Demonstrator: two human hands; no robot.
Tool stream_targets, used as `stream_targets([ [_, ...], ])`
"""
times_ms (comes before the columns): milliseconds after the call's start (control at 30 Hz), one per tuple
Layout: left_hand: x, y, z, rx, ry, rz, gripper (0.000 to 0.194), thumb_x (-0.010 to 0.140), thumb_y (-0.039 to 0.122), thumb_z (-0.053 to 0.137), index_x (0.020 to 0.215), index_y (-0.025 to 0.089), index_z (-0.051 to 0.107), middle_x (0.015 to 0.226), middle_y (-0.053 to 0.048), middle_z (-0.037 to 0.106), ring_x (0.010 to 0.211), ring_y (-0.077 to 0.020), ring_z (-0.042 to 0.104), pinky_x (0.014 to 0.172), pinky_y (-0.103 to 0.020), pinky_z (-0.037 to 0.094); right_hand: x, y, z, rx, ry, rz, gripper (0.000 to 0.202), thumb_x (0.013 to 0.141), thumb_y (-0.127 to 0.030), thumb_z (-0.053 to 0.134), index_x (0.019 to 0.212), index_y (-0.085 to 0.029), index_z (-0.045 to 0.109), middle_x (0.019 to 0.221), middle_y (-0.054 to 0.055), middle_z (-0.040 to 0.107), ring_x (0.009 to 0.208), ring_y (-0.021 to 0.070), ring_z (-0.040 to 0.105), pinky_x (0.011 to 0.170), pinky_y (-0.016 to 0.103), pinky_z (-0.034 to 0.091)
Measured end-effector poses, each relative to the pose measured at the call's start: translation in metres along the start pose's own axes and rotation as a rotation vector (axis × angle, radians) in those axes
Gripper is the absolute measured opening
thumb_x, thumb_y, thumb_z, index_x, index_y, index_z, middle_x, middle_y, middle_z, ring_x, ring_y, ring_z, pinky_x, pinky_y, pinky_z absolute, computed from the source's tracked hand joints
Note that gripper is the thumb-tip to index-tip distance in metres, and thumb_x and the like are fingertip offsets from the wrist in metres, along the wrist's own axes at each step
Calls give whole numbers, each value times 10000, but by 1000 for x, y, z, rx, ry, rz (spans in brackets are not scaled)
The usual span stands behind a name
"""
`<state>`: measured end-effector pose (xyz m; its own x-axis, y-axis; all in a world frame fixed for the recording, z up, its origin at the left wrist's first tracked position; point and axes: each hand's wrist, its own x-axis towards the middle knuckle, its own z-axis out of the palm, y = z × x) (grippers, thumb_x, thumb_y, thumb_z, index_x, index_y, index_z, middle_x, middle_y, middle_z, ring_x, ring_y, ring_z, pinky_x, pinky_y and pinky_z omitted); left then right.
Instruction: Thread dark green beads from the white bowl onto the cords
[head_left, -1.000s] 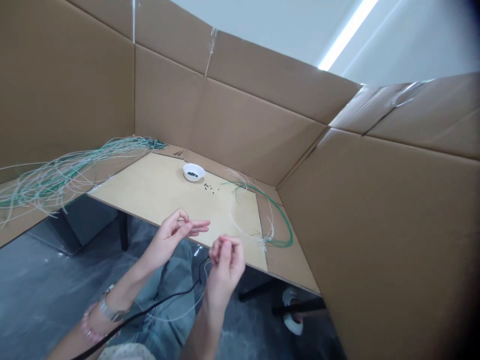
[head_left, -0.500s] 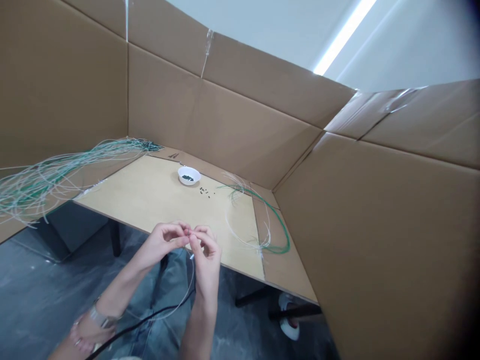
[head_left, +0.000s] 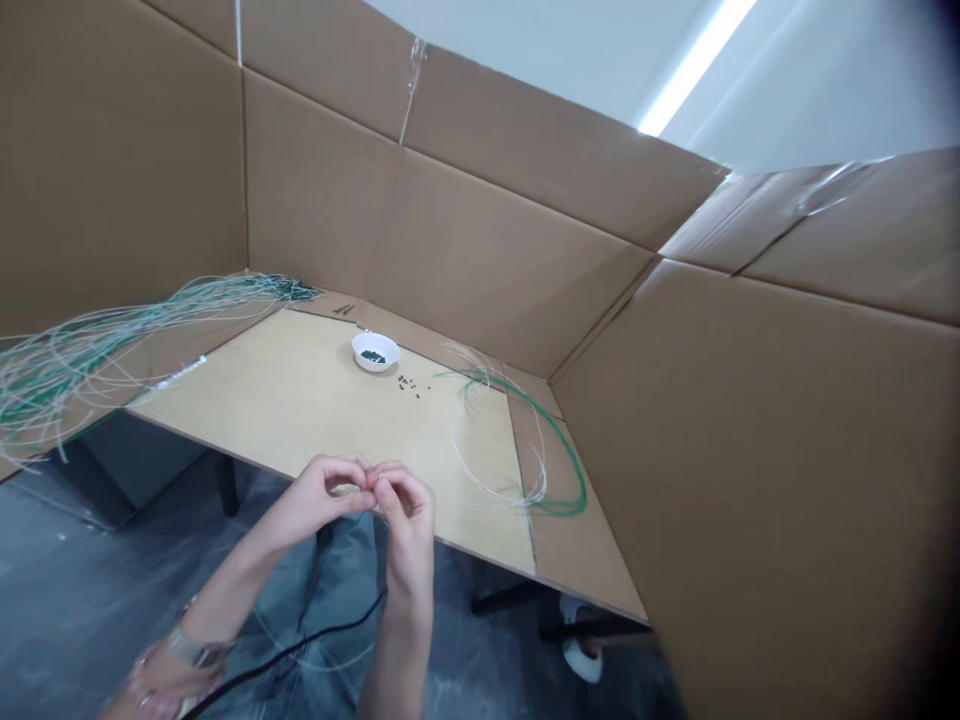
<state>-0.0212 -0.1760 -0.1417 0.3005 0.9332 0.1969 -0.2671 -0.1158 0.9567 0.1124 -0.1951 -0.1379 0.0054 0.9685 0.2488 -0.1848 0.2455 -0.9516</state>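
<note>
Above the table's front edge my left hand [head_left: 319, 492] and my right hand [head_left: 409, 520] meet, with thumbs and fingertips pinched together. A thin white wire [head_left: 330, 668] loops across my lap below them. Its upper part passes out of sight behind my right hand and wrist. Whatever sits right between the fingertips is too small and covered to make out. Beyond my hands, a white bowl [head_left: 388, 345] with small dark green pieces [head_left: 373, 356] stands on the table. Several tiny dark pieces [head_left: 409, 384] lie scattered beside it.
At the left lies a large bundle of white and green wires [head_left: 142, 325]. A smaller coil of green wire [head_left: 574, 465] and white wire rests at the right. Small brown bits [head_left: 343, 310] lie at the back. Cardboard walls [head_left: 480, 240] surround the table [head_left: 255, 400]. A black cable crosses my lap.
My joined hands have shifted slightly left and down in view, still pinched together. The short white piece of wire that showed under the fingertips is now hidden. The view has turned slightly.
</note>
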Motion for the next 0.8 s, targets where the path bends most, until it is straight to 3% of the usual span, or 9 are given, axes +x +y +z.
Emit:
stream_targets([
  [233,-5,9,-2,105,147,75,102,756,235,728,844,183,724,918,-45,637,842,-135,614,745,-199,499,0,-2,2,-56,51,38,216,793,-362,664,709,-164,674,697,29,656,695,145,606,677,250,467],
  [533,5,16,-9,307,82,222,110,832,210,648,753,193,723,764,-36,645,719,-128,618,625,-187,498,5,-3,7,-103,38,22,181,782,-316,676,695,-158,670,686,35,649,686,155,612,666,264,484],
  [667,23,14,-8,461,167,400,107,837,157,633,740,189,665,759,-23,630,733,-124,604,674,-208,485,25,-5,11,-106,103,-30,185,769,-308,676,666,-154,682,645,40,660,630,149,612,612,253,491],
  [800,64,29,1,386,270,566,109,822,130,638,727,179,658,724,-20,621,709,-122,591,634,-209,472,65,-19,12,-103,184,-99,208,764,-337,679,670,-151,678,622,36,669,613,149,627,617,256,508],
])
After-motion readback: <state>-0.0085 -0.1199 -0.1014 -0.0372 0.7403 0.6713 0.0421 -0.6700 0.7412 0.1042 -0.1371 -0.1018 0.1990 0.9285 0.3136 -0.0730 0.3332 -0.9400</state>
